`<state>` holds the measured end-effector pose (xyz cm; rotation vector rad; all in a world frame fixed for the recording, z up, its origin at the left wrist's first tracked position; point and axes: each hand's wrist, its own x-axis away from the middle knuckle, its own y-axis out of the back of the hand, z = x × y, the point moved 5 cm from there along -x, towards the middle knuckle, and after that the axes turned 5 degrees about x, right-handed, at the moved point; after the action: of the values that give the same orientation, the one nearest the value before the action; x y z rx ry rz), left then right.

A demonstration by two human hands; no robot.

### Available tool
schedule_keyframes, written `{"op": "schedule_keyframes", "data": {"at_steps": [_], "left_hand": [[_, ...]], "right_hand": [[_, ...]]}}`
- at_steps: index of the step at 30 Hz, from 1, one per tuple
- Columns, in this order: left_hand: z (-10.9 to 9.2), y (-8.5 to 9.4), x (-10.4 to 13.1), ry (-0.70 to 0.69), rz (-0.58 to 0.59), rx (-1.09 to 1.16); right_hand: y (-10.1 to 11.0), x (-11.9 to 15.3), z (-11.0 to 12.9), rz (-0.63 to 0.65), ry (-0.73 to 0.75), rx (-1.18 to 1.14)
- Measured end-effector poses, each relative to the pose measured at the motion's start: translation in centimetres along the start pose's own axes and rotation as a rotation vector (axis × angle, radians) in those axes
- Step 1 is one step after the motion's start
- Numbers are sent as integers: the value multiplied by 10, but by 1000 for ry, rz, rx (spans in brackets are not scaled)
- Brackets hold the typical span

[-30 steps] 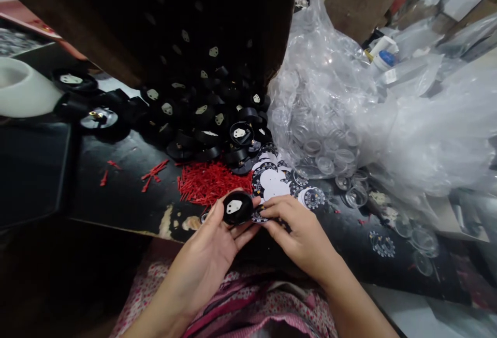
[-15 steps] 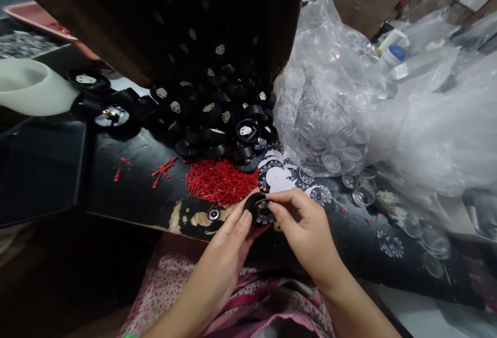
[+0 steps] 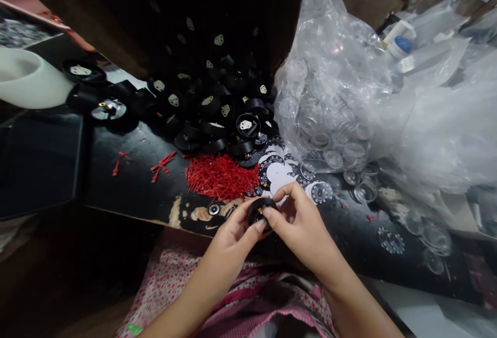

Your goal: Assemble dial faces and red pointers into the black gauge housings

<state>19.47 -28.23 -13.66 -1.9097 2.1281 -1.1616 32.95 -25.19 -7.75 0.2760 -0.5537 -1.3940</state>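
Container (image 3: 39, 82), white and tilted, occupies the far left of the black worktop (image 3: 116, 188); to its right we find a few loose red pointers (image 3: 162, 163). Black housings (image 3: 212, 126) lie piled behind, with a heap of red slivers (image 3: 221, 177) before them. Left grip (image 3: 233, 234) cups one housing (image 3: 253, 206) around its left side, thumb over the lower front; we hold this unit tilted at the worktop's front edge. Status change: one second ago the printed dial (image 3: 257, 216) was at the housing's right rim and the white inner part was exposed; half a second ago the dial covered the mouth; now it appears to lie within the rim, largely hidden by the thumbs. For the work in hand, we judge that positioning has given way to seating; whether the dial is fully down, we cannot tell. Spare dials (image 3: 276, 173) overlap just beyond. Right grip (image 3: 301, 219) pinches the dial's right edge; we cannot tell whether it also clasps the rim. Farther right, we locate a clear bag (image 3: 334, 89) of transparent covers, then loose covers (image 3: 365, 192) beside it.
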Motion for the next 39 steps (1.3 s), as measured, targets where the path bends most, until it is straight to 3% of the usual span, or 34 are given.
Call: {"op": "schedule_keyframes", "data": {"at_steps": [7, 10, 14, 16, 19, 23, 30, 36, 39], "left_hand": [[-10, 5, 15, -36, 112, -344], [-18, 14, 21, -63, 36, -381], [-30, 39, 25, -108, -215, -244], [-35, 48, 26, -117, -295, -133], [-41, 53, 27, -135, -345, 36], [-40, 49, 25, -78, -327, 141], [-32, 48, 21, -76, -311, 244], [-24, 28, 16, 193, -234, 468], [-26, 19, 10, 168, -247, 496]], "right_hand": [[2, 25, 3, 130, 160, 25], [1, 19, 7, 150, 206, 49], [-12, -6, 15, 64, 273, 448], [-26, -17, 19, 100, 325, 701], [-43, -26, 26, 154, 395, 924], [-52, -28, 33, 174, 450, 1027], [-52, -33, 33, 159, 392, 978], [-33, -22, 29, 121, 350, 415], [-22, -14, 29, 64, 365, 313]]}}
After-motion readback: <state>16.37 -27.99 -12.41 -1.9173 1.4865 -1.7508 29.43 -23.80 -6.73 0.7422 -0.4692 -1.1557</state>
